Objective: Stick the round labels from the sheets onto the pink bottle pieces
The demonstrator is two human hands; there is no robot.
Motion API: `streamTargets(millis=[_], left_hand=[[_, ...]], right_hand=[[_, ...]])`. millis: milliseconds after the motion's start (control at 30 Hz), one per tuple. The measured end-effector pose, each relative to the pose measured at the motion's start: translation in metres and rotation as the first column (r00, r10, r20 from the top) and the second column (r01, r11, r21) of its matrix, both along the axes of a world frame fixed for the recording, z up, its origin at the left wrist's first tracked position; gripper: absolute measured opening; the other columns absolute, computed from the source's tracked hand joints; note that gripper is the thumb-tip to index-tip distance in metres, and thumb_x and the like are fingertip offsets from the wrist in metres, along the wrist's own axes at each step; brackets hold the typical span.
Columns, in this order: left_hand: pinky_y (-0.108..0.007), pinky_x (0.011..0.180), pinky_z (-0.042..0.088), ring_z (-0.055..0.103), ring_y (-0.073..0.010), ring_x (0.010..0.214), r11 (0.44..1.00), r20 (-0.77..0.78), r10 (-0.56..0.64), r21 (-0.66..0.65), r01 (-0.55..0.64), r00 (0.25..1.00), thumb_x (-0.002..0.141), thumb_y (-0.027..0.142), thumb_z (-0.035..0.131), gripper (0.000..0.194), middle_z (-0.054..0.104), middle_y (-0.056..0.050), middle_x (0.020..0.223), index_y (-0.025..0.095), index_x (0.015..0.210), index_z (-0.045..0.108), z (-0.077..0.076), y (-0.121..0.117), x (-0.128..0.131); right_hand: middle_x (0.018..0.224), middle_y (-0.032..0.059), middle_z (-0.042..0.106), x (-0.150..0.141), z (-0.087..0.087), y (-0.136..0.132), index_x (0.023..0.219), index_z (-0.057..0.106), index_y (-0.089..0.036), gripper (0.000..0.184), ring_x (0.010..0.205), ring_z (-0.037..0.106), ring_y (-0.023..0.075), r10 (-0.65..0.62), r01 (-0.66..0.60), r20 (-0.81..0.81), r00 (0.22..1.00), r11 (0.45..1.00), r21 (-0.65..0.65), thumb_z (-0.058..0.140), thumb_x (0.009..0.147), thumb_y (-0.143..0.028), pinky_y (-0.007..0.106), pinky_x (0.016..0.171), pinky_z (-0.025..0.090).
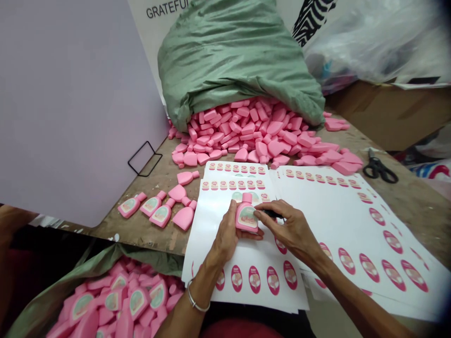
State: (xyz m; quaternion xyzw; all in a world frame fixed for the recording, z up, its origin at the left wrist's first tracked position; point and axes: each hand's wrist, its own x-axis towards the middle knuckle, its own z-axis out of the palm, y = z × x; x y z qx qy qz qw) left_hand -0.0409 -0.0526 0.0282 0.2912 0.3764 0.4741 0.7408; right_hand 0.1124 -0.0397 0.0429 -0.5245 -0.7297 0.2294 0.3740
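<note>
My left hand (225,232) is closed round a small pink bottle (246,215) that bears an oval label, held above a white sticker sheet (243,263). My right hand (289,227) pinches at the bottle's right edge, its thumb on the label, with a dark thin object partly hidden under the fingers. Rows of small stickers (232,184) lie just beyond the bottle, and dark pink oval stickers (254,279) run along the sheet's near edge.
A green sack (232,56) spills a heap of unlabelled pink bottles (253,134) on the wooden table (151,230). Labelled bottles (151,206) lie left of the sheets. A lower bag (116,300) holds labelled bottles. Scissors (378,168) lie far right; a lilac board (70,103) stands left.
</note>
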Motion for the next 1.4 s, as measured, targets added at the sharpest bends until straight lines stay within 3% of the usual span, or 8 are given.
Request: streamTargets(millis=[400,533,700,800,933,1100,1233,1400], left_hand=[[-0.036,0.064,0.058,0.068,-0.0234,0.073,1.000,0.006,-0.021,0.001,0.021,1.000,0.088,0.061,0.035,0.061,0.069,-0.012,0.078,0.009,0.108,0.061,0.001,0.003,-0.001],[-0.035,0.067,0.058,0.067,-0.0213,0.078,0.996,-0.018,-0.048,0.073,0.049,0.999,0.084,0.046,0.054,0.041,0.065,-0.009,0.092,0.015,0.111,0.056,0.006,0.001,-0.004],[-0.036,0.069,0.058,0.067,-0.0207,0.078,0.991,-0.088,-0.069,0.105,0.078,0.994,0.078,0.032,0.064,0.043,0.060,-0.006,0.091,0.017,0.116,0.048,0.004,-0.004,-0.008],[-0.038,0.074,0.057,0.066,-0.0198,0.080,0.991,-0.046,-0.094,0.091,0.098,0.994,0.079,0.031,0.063,0.042,0.059,-0.006,0.093,0.016,0.116,0.048,0.007,-0.006,-0.007],[-0.038,0.073,0.057,0.066,-0.0195,0.079,0.980,-0.052,-0.166,0.100,0.171,0.985,0.077,0.031,0.065,0.047,0.059,-0.007,0.099,0.019,0.119,0.047,0.019,-0.011,-0.007],[-0.036,0.069,0.057,0.064,-0.0203,0.079,0.977,-0.105,-0.174,0.102,0.185,0.979,0.080,0.033,0.061,0.039,0.061,-0.009,0.100,0.018,0.114,0.052,0.025,-0.023,-0.028],[-0.034,0.073,0.056,0.066,-0.0193,0.075,0.988,-0.383,0.143,0.117,-0.105,0.913,0.079,0.042,0.061,0.039,0.065,-0.010,0.099,0.017,0.107,0.053,0.010,-0.023,-0.066],[-0.035,0.067,0.056,0.069,-0.0230,0.071,0.875,-0.616,0.451,0.160,-0.458,0.646,0.073,0.056,0.061,0.059,0.066,-0.009,0.093,0.018,0.116,0.045,-0.011,-0.006,-0.112]], right_hand=[[0.080,0.0045,0.068,-0.001,0.000,0.002,0.087,0.068,-0.024,0.017,0.070,0.059,0.0187,0.000,0.000,0.046,0.999,1.000,0.013,0.060,0.083,-0.038,0.035,0.068,0.047],[0.080,0.0045,0.069,-0.001,-0.001,0.002,0.087,0.066,-0.023,0.018,0.071,0.060,0.0187,-0.007,-0.005,0.140,0.990,0.997,0.081,0.057,0.084,-0.039,0.037,0.073,0.044],[0.082,0.0091,0.071,0.004,0.002,0.004,0.091,0.066,-0.020,0.032,0.074,0.062,0.0241,-0.136,0.071,0.326,0.936,0.976,0.204,0.058,0.081,-0.050,0.041,0.073,0.040],[0.097,0.0111,0.069,0.005,0.001,0.008,0.107,0.061,-0.022,0.049,0.083,0.063,0.0275,-0.136,0.126,0.230,0.964,0.990,0.061,0.066,0.071,-0.055,0.043,0.074,0.045],[0.111,0.0108,0.063,-0.007,-0.005,0.013,0.120,0.052,-0.024,0.063,0.097,0.062,0.0262,-0.030,-0.006,-0.127,0.991,0.961,-0.276,0.070,0.066,-0.051,0.038,0.073,0.052],[0.078,0.0035,0.065,0.003,-0.013,0.042,0.102,0.063,-0.017,0.050,0.065,0.061,0.0174,0.029,-0.142,-0.265,0.964,0.897,-0.419,0.068,0.067,-0.052,0.029,0.055,0.048],[0.074,0.0044,0.064,0.042,-0.023,0.102,0.096,0.064,-0.014,0.051,0.063,0.059,0.0163,-0.261,0.275,0.095,0.961,0.940,-0.202,0.055,0.075,-0.060,0.027,0.055,0.044],[0.077,0.0114,0.067,0.050,-0.035,0.179,0.086,0.064,-0.014,0.046,0.073,0.062,0.0238,-0.418,0.456,0.271,0.867,0.885,-0.096,0.054,0.075,-0.057,0.031,0.060,0.042]])
